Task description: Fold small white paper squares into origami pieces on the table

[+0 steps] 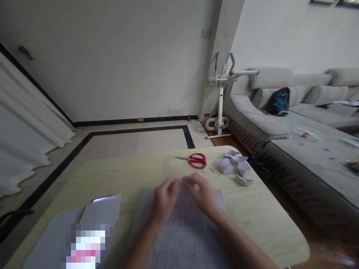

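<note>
Both hands meet above a large sheet of lined paper [185,239] on the table, fingertips nearly touching near its far edge. My left hand [165,196] is closed in a pinch, thumb against forefinger. My right hand [199,190] pinches too, with a gap showing inside the curl of its fingers. Whatever lies between the fingertips is too small and blurred to name. Just beyond the hands are red-handled scissors [198,160], blades pointing left. Several folded paper pieces [226,166] sit at the far right, with small paper scraps near them.
The pale wooden table [117,172] has a rounded right corner. Papers [53,235] lie at its left, beside a pixelated bright screen [88,248]. Past the table stand a white exercise machine [220,101] and a grey sofa [252,116] with a blue bag [280,101]. A white curtain [25,127] hangs left.
</note>
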The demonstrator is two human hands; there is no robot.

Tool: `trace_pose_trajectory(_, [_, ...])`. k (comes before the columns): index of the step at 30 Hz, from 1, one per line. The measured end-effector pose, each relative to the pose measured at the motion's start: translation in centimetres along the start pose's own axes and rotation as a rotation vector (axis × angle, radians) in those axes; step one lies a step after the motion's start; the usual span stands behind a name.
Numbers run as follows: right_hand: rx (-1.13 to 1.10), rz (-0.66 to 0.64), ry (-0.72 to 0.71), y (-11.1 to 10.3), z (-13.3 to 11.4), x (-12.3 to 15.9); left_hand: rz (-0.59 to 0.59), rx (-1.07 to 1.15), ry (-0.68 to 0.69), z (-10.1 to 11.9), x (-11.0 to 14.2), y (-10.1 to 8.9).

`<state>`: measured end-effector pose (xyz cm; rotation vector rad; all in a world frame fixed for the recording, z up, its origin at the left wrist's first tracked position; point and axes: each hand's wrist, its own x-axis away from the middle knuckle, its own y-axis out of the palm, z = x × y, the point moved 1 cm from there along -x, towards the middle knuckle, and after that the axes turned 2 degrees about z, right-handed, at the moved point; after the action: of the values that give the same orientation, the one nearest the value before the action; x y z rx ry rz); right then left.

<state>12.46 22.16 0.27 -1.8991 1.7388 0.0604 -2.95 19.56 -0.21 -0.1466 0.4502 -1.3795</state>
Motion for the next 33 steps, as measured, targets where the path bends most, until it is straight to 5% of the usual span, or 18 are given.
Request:
trace_pose_trajectory(14, [0.013, 0.096, -0.015, 0.18, 0.13, 0.25, 0.026, -0.046, -0.007, -0.84, -0.24, 0.14])
trace_pose_trajectory(33, [0.000, 0.051, -0.012, -0.12, 0.22, -0.03, -0.025, -0.036, 0.002, -0.62, -0.42, -0.26])
